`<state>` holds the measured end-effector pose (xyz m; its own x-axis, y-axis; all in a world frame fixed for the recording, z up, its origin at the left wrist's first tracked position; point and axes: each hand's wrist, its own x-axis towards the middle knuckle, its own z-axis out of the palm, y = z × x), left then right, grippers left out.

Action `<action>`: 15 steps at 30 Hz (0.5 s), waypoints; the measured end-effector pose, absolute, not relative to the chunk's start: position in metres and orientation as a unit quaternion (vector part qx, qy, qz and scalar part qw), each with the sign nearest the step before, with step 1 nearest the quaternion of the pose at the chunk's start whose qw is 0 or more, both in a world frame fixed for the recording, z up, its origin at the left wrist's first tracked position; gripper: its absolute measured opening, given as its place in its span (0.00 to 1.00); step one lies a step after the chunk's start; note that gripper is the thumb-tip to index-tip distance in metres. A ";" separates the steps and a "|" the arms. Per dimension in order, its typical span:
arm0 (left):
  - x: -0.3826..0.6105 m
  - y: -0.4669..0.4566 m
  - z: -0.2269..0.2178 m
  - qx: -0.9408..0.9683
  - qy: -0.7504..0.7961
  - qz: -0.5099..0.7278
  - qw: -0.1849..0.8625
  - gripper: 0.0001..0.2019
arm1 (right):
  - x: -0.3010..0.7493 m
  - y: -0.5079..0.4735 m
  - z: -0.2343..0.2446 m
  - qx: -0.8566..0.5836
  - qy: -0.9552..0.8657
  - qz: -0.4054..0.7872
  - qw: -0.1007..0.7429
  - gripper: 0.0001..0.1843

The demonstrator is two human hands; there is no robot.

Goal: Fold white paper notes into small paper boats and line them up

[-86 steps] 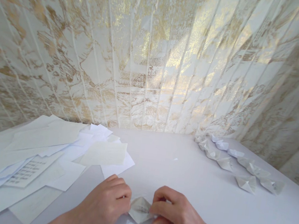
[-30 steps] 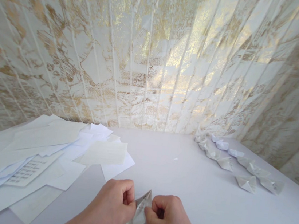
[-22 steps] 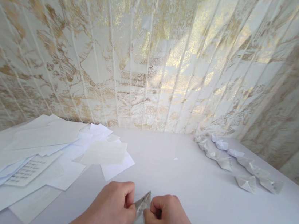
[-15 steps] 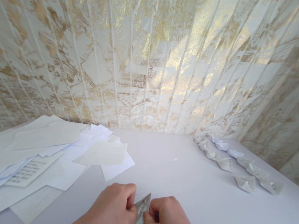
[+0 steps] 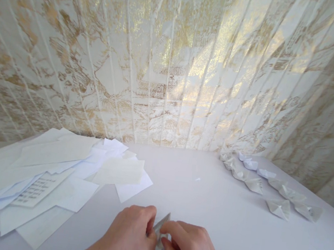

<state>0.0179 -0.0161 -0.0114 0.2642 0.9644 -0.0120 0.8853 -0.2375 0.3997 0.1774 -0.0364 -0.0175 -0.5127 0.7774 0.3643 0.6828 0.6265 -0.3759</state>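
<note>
A small folded piece of white paper (image 5: 162,227) stands on edge on the white table (image 5: 219,214), near its front edge. My left hand (image 5: 130,237) pinches it from the left with curled fingers. From the right, my right hand (image 5: 192,247) closes over it, index finger laid along the fold. Most of the paper is hidden between the two hands; only its upper tip shows.
A loose heap of white sheets (image 5: 39,178) covers the left of the table. Several folded paper boats (image 5: 266,185) lie in a row at the back right. A gold-patterned curtain (image 5: 175,60) hangs right behind the table.
The flat folded paper was turned up on edge between my hands. My right hand's fingers have now stretched over it, and both hands sit slightly lower in view.
</note>
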 end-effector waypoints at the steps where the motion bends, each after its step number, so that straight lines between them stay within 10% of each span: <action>1: 0.018 -0.016 -0.011 0.778 0.594 0.119 0.165 0.04 | 0.178 -0.036 -0.018 -0.402 -0.877 0.067 0.255 0.11; 15: 0.014 -0.012 -0.015 0.770 0.593 0.131 0.196 0.04 | 0.182 -0.034 -0.016 -0.335 -0.907 -0.049 0.250 0.17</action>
<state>0.0143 -0.0118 -0.0155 0.2636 0.9641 -0.0312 0.8618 -0.2209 0.4566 0.1819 -0.0344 -0.0160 -0.6508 0.5833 0.4860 0.6325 0.7706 -0.0778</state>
